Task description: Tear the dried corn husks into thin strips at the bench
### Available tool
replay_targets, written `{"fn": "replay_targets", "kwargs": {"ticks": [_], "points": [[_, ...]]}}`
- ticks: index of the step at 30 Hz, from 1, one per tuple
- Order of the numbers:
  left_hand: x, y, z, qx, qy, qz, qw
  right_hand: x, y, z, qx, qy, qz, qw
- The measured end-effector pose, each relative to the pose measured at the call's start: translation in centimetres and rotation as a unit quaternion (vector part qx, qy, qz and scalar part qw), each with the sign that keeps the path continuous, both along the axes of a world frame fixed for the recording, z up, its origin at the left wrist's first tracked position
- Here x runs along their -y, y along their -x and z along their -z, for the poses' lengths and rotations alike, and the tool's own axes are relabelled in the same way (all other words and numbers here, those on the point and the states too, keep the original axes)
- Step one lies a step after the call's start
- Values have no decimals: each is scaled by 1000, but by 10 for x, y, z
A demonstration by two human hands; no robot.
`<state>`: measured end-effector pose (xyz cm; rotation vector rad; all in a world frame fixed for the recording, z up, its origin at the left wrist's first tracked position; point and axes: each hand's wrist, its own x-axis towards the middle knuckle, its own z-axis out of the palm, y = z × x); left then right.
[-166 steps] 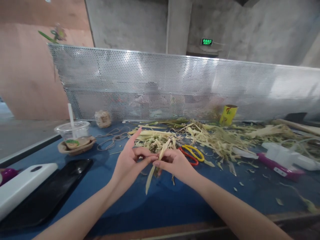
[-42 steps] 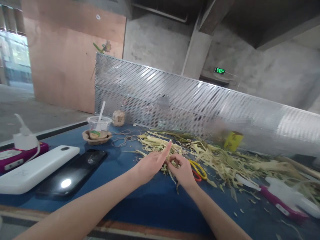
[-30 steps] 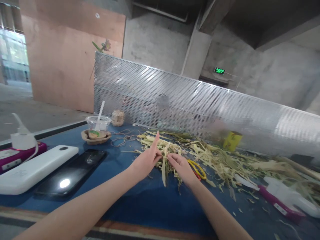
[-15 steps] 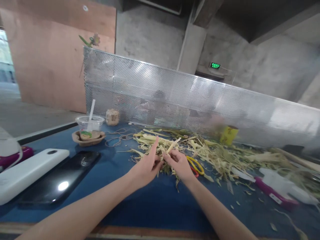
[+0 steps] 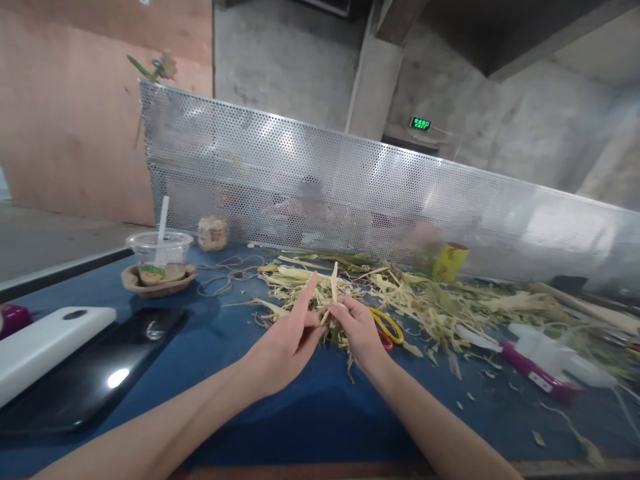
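Observation:
Pale, dry corn husk strips (image 5: pixel 290 277) lie heaped in the middle of the blue table. Just in front of this heap, my left hand (image 5: pixel 293 333) has its index finger pointing up, while the other fingers are curled in against a narrow husk strip. My right hand (image 5: pixel 357 327) pinches the same spot between thumb and fingers, close against the left. From that pinch a pale husk strip (image 5: pixel 335 281) stands nearly upright. Beside my right hand, scissors with yellow and red handles (image 5: pixel 395 331) lie partly under the husks; their blades are hidden.
At left are a dark phone (image 5: pixel 95 363), a long white case-like object (image 5: pixel 55 350) and a plastic cup (image 5: pixel 160 250) with a straw. More husks spread right, around a yellow container (image 5: pixel 451 262) and a purple-and-white corded device (image 5: pixel 537 373). A perforated metal screen (image 5: pixel 260 153) stands behind.
The husk strip in my right hand has swung from leaning right to nearly upright. My hands stay close together. The view has shifted slightly, moving the table things left.

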<state>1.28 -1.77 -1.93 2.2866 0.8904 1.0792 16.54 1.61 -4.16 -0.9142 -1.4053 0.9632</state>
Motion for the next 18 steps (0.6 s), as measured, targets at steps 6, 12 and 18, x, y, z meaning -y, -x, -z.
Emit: {"fn": "replay_targets", "kwargs": {"ticks": [6,12,18], "points": [[-9,13,-3,95,-151,51,983,-1,3,-2,-18,26,-65,997],[-20,18,-4,8,-249,-45,967,7,9,-4,-101,70,-138,983],[-23,13,-1,-32,-329,-104,938,9,8,2,25,2,-70,997]]}}
